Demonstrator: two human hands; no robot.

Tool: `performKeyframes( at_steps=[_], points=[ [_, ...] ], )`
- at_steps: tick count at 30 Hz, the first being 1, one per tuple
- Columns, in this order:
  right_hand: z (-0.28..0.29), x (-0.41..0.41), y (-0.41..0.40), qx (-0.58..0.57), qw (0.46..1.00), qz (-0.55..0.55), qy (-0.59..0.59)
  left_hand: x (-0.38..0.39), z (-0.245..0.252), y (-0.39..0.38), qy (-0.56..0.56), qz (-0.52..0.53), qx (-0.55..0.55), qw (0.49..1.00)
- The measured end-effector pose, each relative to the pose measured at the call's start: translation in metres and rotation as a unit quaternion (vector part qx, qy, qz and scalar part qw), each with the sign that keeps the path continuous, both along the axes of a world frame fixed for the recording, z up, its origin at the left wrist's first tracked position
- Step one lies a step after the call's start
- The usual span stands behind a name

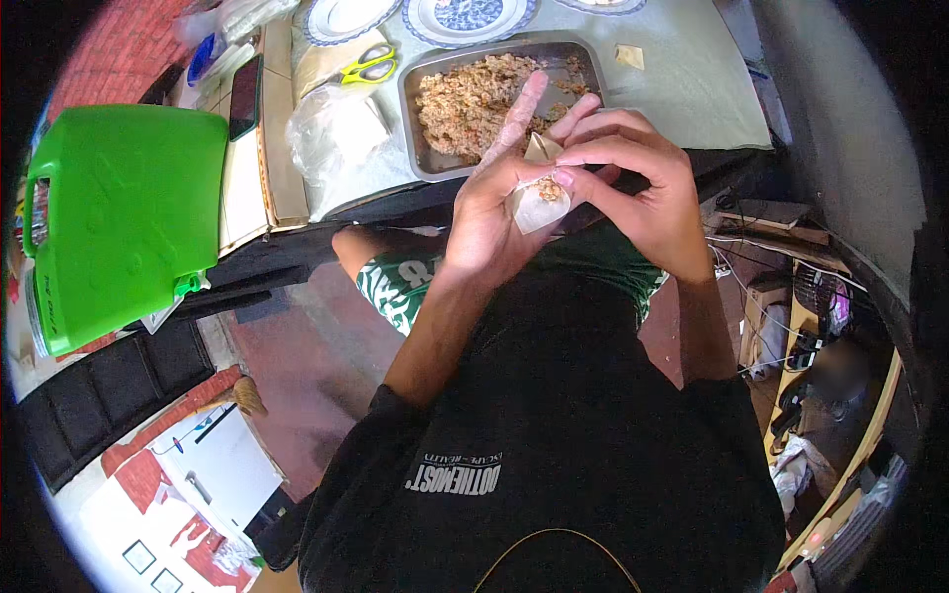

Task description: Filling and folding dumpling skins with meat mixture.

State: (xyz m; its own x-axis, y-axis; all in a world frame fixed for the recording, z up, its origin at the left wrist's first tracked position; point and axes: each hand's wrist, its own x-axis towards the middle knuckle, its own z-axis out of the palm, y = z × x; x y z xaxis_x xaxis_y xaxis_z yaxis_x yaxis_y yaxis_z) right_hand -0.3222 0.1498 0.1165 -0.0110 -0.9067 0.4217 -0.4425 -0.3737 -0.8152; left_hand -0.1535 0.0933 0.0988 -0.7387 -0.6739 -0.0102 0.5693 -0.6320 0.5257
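Note:
My left hand (485, 204) holds a thin pale dough wrapper (540, 211) with a small lump of ground filling (550, 190) on it. Its index finger points up and outward. My right hand (641, 178) pinches the wrapper's far edge with thumb and index finger. Both hands meet at the near right side of a metal tray (408, 122) of minced filling (463, 104), partly covering it. Left of the tray lie yellow-green scissors (369, 65) and a clear plastic bag (315, 133) beside a stack of white wrappers (361, 127). A small folded piece (629, 56) lies right of the tray.
Several blue-rimmed plates (415, 22) stand along the far side of the table (689, 96). A dark phone (245, 98) lies on the tiled ledge at the left, near a large green plastic container (130, 215). Shelves with cables and boxes (764, 311) stand at the right.

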Motion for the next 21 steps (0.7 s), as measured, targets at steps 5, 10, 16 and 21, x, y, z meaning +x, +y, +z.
performKeyframes(
  at_steps=[5,10,16,21],
  points=[
    [0.011,0.004,-0.001,-0.035,0.998,-0.037,0.047,-0.002,-0.006,-0.002,0.017,0.026,0.038,0.999],
    [0.019,0.015,0.015,-0.089,0.975,-0.049,0.195,-0.007,-0.010,-0.004,0.066,0.078,0.076,0.992],
    [0.001,0.031,0.012,-0.141,0.965,-0.066,0.213,-0.008,-0.011,-0.003,0.093,0.126,0.072,0.985],
    [-0.007,0.041,0.008,-0.151,0.969,-0.076,0.183,-0.008,-0.007,0.000,0.086,0.160,0.064,0.981]
  ],
)
